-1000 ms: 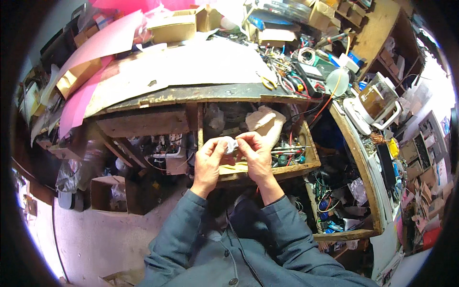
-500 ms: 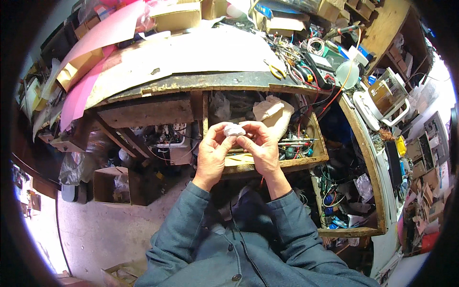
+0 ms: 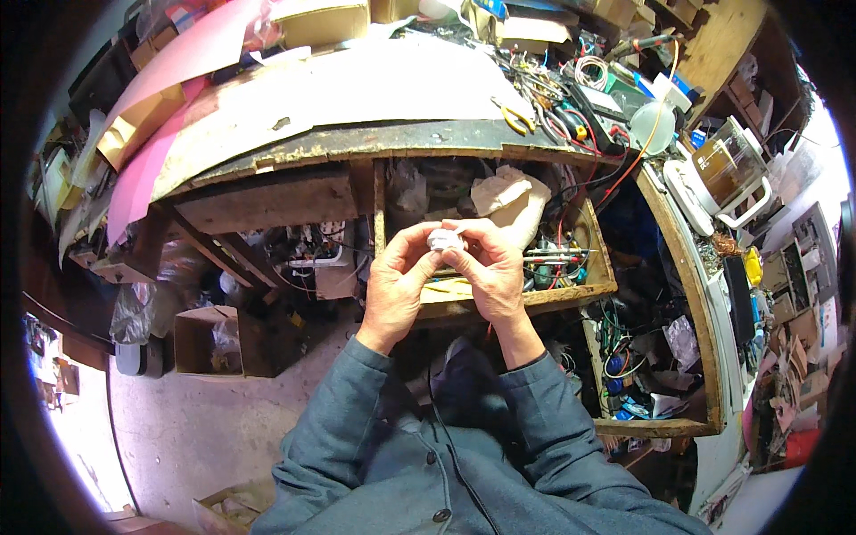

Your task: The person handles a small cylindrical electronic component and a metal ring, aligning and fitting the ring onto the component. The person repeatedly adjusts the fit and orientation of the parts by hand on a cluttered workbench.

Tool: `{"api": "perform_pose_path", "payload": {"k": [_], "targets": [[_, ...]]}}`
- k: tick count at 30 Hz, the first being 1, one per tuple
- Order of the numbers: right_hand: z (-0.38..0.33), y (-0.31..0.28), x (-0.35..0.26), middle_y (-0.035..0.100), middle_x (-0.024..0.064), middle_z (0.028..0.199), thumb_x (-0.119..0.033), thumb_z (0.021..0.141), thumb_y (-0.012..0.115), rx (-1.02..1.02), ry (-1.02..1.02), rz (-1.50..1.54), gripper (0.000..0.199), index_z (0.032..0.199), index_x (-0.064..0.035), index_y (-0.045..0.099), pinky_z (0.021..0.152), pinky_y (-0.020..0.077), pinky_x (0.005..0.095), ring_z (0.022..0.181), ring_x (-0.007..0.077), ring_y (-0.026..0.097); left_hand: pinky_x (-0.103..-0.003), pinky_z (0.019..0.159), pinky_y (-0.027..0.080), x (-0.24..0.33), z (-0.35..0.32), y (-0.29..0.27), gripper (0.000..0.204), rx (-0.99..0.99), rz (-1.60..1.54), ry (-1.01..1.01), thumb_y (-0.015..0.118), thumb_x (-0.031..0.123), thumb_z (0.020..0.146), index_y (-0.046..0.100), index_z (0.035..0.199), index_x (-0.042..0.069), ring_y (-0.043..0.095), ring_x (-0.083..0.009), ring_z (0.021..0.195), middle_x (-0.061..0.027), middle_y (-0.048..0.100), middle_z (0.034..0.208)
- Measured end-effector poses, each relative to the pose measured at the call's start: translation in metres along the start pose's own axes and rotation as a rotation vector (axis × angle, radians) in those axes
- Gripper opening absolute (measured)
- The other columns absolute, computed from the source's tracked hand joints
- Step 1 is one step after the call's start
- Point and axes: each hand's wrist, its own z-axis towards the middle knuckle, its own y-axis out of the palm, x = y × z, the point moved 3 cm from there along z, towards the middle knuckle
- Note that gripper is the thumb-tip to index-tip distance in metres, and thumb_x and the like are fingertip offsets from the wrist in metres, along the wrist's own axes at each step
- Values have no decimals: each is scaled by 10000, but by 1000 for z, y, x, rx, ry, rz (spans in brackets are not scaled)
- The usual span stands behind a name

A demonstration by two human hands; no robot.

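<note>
A small, white, roundish piece (image 3: 445, 240) is pinched between the fingertips of both hands, too small to name its kind. My left hand (image 3: 395, 285) grips it from the left with thumb and fingers. From the other side my right hand (image 3: 496, 275) holds it too, its thumb pressed near the left one. Both hands are above an open wooden drawer (image 3: 610, 272). Inside the drawer, beyond my right hand, lies a crumpled cream cloth or paper (image 3: 520, 205). Pens or thin tools (image 3: 555, 257) are beside that hand.
The workbench (image 3: 374, 94) beyond carries a white sheet, yellow-handled pliers (image 3: 513, 120), tangled wires and a meter (image 3: 599, 105). A glass jug appliance (image 3: 727, 169) lies at the right. Below, a second open drawer (image 3: 660, 428) holds cables; a cardboard box (image 3: 207, 343) stands on the floor.
The white piece has turned slightly in my fingers, and the right index finger has shifted upward over it. My hands stay in nearly the same place; the view has tilted a little.
</note>
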Motion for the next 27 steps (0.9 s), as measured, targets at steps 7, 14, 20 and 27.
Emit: {"api": "perform_pose_path", "payload": {"k": [7, 14, 20, 27], "targets": [[-4, -2, -6, 660, 67, 1065, -94, 832, 811, 62, -182, -363, 306, 1118, -35, 721, 812, 517, 256, 922, 135, 634, -301, 980, 516, 4, -3, 3, 304, 9, 11, 20, 663, 54, 965, 622, 1262, 10, 638, -150, 1107, -68, 679, 1207], [-9, -2, -18, 690, 82, 1007, -89, 790, 828, 121, -308, -574, 297, 1070, -43, 740, 812, 522, 295, 926, 184, 644, -296, 956, 531, 0, -5, 4, 299, 6, 6, 5, 689, 44, 943, 645, 1235, 0, 647, -150, 1076, -76, 690, 1193], [-7, -2, -11, 676, 77, 1072, -56, 787, 824, 124, -318, -399, 332, 1110, -63, 746, 840, 529, 299, 948, 185, 643, -305, 978, 525, -1, -3, 3, 367, 27, -29, 34, 681, 36, 946, 596, 1301, -3, 638, -168, 1120, -103, 666, 1246], [-7, -1, -9, 652, 70, 1127, -11, 745, 844, 95, -333, -389, 435, 1159, -96, 741, 856, 529, 285, 985, 168, 634, -318, 1040, 489, -3, -1, 0, 406, -17, -3, -20, 577, -10, 993, 515, 1394, -7, 602, -183, 1207, -101, 620, 1302]]}}
